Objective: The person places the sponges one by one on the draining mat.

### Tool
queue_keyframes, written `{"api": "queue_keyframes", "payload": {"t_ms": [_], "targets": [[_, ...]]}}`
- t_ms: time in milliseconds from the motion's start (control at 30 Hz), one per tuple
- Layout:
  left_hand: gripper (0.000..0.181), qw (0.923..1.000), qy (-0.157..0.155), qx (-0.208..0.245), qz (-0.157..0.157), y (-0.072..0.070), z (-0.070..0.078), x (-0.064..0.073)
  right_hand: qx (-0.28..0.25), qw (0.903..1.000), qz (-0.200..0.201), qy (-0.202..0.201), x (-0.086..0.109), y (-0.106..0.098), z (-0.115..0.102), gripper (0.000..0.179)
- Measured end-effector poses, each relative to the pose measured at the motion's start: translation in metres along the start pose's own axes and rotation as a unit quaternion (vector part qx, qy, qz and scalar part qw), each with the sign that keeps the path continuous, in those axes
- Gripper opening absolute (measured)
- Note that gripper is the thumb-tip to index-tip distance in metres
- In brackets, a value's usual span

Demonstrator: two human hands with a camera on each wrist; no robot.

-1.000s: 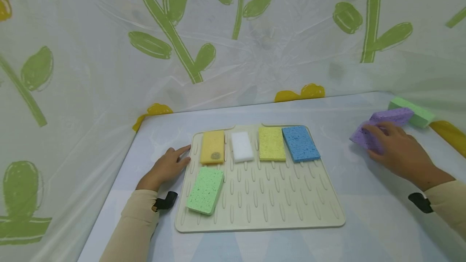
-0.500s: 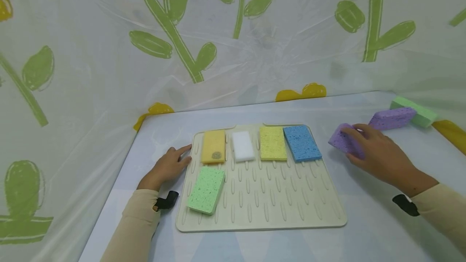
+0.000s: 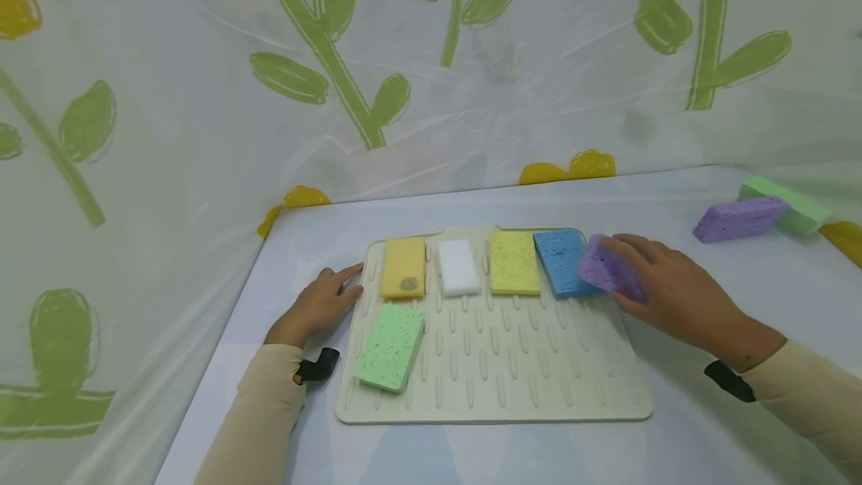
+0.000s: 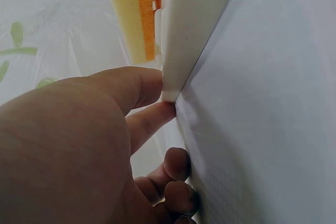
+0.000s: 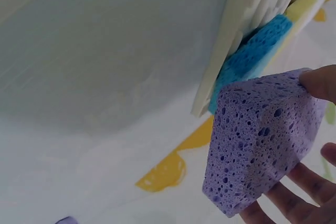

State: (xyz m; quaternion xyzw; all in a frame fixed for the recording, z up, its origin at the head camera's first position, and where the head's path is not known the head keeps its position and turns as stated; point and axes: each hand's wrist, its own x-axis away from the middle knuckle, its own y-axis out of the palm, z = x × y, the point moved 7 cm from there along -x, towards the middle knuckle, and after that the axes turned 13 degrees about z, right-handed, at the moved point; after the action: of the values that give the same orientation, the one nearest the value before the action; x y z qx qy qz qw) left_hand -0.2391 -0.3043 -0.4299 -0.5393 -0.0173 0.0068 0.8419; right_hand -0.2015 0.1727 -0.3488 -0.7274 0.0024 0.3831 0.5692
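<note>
My right hand (image 3: 683, 298) grips a purple sponge (image 5: 257, 140) between thumb and fingers. In the head view this sponge is at the right edge of the blue sponge (image 3: 562, 260) and hides part of it; the right wrist view shows it held up off the table. My left hand (image 3: 318, 309) rests at the left side of a cream ridged mat (image 3: 498, 365), its thumb and forefinger touching the mat's edge (image 4: 184, 40). On the mat lie a yellow-orange sponge (image 3: 404, 264), a white sponge (image 3: 459, 266), a yellow sponge (image 3: 515, 262) and a green sponge (image 3: 390, 349).
Another purple sponge (image 3: 741, 218) stands on its side at the back right of the table. Behind it lies a pale green block (image 3: 784, 204). A white sheet (image 3: 471, 126) with a leaf and flower print hangs along the table's back edge.
My right hand has carried the purple sponge leftward, away from the other purple sponge, to the mat's right side. My left hand stays at the mat's edge. The head view has shifted slightly.
</note>
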Motion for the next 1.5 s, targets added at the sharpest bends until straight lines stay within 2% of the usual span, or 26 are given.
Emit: {"api": "queue_keyframes", "payload": {"t_ms": [100, 333, 500, 767, 1200, 1500], "targets": [[0.055, 1.0000, -0.001, -0.003, 0.001, 0.001, 0.000, -0.001, -0.003, 0.9999, -0.012, -0.008, -0.002, 0.002, -0.007, 0.084], [0.055, 0.9999, -0.009, -0.007, 0.001, 0.002, 0.000, -0.002, -0.029, 0.9973, 0.015, -0.067, -0.009, 0.002, -0.031, 0.085], [0.055, 0.9999, -0.013, -0.007, 0.001, 0.000, 0.001, -0.002, -0.051, 0.9938, 0.031, -0.094, -0.015, 0.002, -0.051, 0.080], [0.055, 0.9999, -0.011, -0.011, -0.001, 0.000, 0.002, -0.003, -0.082, 0.9881, 0.032, -0.127, -0.022, 0.008, -0.077, 0.074], [0.055, 0.9998, -0.016, -0.015, 0.000, 0.001, -0.001, -0.001, -0.067, 0.9794, -0.020, -0.189, -0.029, 0.026, -0.118, 0.072], [0.056, 0.9997, -0.015, -0.017, 0.000, 0.001, -0.001, -0.001, -0.068, 0.9610, -0.062, -0.261, -0.034, 0.035, -0.155, 0.071]]}}
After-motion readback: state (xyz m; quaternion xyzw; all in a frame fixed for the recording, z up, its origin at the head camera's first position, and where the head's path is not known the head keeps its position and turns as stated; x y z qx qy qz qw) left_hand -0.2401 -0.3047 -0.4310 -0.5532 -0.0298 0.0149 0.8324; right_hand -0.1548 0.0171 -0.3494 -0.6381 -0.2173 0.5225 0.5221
